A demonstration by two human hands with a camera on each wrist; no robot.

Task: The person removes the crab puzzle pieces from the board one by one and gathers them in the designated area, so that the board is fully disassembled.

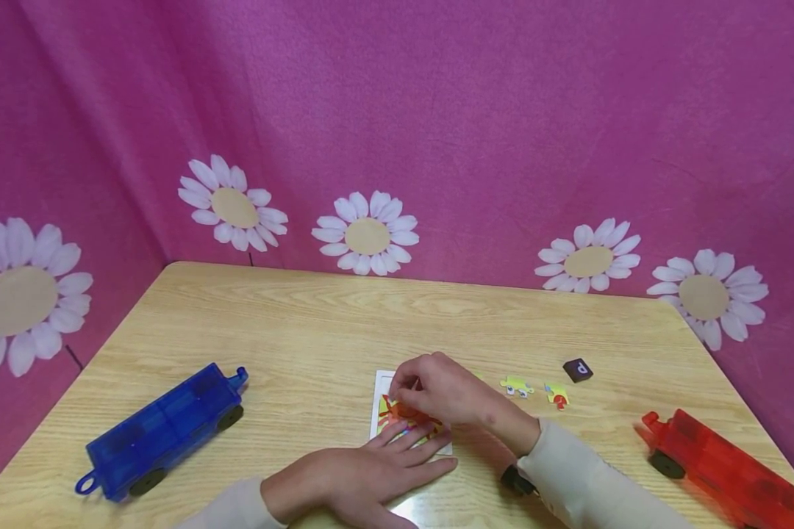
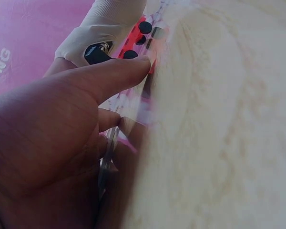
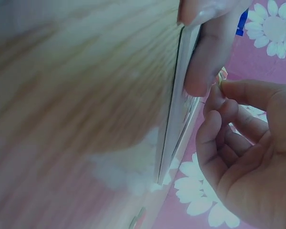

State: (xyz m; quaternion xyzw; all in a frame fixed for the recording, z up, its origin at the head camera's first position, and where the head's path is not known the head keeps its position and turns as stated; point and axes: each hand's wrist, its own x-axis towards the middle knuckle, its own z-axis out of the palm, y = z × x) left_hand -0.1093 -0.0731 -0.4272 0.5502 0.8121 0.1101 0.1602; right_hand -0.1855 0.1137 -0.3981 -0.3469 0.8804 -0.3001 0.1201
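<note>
A small jigsaw puzzle in a white-framed tray point(image 1: 373, 415) lies on the table; its picture is yellow, red and pink. My left hand point(image 1: 370, 474) rests on the near part of it with fingers spread straight. Over the far part, my right hand point(image 1: 446, 389) pinches a small puzzle piece point(image 3: 223, 74) between thumb and index finger, mostly hidden by the fingertips. Right of that hand lie two loose pieces: a yellow one with eyes point(image 1: 517, 386) and a yellow one with a red patch point(image 1: 557, 396).
A dark tile with a letter point(image 1: 578, 369) lies behind the loose pieces. To the left stands a blue wheeled toy wagon point(image 1: 165, 430), to the right a red one point(image 1: 728, 470). A pink cloth with daisies point(image 1: 437, 132) hangs behind the wooden table point(image 1: 291, 316).
</note>
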